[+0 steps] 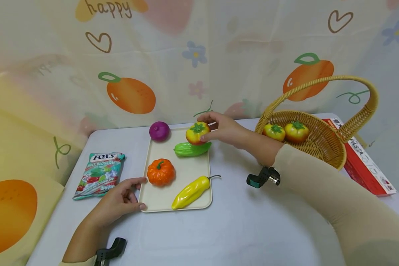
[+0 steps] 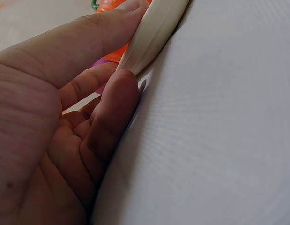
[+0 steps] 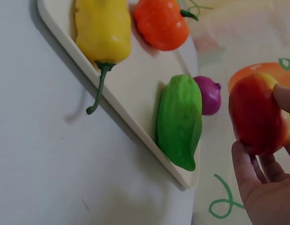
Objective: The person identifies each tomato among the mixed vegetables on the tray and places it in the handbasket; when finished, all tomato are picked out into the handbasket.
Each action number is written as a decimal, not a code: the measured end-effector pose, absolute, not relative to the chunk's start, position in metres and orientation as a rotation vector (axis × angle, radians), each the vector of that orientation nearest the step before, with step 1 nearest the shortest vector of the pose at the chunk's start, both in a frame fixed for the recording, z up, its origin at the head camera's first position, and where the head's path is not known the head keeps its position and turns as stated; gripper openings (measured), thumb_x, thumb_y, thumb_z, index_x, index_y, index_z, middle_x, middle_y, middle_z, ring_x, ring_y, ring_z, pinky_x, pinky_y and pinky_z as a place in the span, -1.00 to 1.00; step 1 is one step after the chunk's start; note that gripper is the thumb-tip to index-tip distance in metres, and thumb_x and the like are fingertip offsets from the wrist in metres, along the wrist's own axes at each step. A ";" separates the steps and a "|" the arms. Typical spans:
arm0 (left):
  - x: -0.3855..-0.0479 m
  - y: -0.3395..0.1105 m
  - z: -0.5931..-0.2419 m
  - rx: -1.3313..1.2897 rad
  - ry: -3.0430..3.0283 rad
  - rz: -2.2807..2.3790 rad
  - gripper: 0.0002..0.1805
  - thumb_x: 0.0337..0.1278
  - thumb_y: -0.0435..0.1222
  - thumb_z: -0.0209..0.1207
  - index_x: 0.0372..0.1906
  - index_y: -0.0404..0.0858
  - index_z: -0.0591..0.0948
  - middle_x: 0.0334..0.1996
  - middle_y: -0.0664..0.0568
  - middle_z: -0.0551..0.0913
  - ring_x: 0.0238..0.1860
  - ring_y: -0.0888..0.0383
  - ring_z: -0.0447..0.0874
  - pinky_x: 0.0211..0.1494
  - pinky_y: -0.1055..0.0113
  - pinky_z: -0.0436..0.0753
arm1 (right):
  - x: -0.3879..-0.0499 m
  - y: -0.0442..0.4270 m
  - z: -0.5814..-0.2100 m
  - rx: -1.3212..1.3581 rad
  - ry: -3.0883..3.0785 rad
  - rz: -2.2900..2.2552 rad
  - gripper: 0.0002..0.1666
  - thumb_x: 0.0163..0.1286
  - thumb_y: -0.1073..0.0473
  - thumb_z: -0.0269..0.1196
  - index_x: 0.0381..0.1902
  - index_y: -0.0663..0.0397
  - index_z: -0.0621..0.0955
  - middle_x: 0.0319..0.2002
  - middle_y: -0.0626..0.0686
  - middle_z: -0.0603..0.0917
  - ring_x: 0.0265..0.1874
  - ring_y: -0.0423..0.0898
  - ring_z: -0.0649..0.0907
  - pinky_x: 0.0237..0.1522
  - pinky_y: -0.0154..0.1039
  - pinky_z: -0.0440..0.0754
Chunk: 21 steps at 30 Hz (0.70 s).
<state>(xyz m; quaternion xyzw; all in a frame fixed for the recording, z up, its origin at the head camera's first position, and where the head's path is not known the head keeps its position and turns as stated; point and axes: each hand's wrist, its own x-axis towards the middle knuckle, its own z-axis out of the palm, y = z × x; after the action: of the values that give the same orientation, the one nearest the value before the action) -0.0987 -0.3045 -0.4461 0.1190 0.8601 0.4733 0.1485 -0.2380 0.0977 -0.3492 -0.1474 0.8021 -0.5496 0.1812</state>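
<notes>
My right hand holds a yellow-and-red toy persimmon with a green leafy top, between thumb and fingers. In the head view it appears over the far right part of a cream tray, by a green cucumber-like vegetable. The right wrist view shows the persimmon's red underside. My left hand grips the tray's near left edge, with thumb and fingertips at the rim. On the tray are an orange pumpkin, a yellow pepper and, at the far left corner, a purple onion.
A wicker basket with a tall handle stands at the right, holding two similar persimmons. A red pasta box lies beside it. Left of the tray lies a teal candy bag. A printed cloth hangs behind the table.
</notes>
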 end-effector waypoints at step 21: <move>-0.099 -0.305 -0.447 0.370 2.473 1.363 -0.21 0.03 -0.33 0.63 0.40 -0.24 0.54 0.04 -0.17 0.49 -0.37 0.07 0.57 -0.36 0.39 0.59 | -0.199 0.137 -0.329 -0.535 2.253 -1.411 -0.28 0.31 0.29 0.53 0.39 0.05 0.52 0.36 0.07 0.53 0.29 0.13 0.57 0.20 -0.05 0.67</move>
<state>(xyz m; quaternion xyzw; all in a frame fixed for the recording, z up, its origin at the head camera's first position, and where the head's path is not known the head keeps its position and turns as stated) -0.0986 -0.3050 -0.4468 0.1286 0.8590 0.4735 0.1464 -0.1992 0.1370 -0.3289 -0.1927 0.8117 -0.5084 0.2134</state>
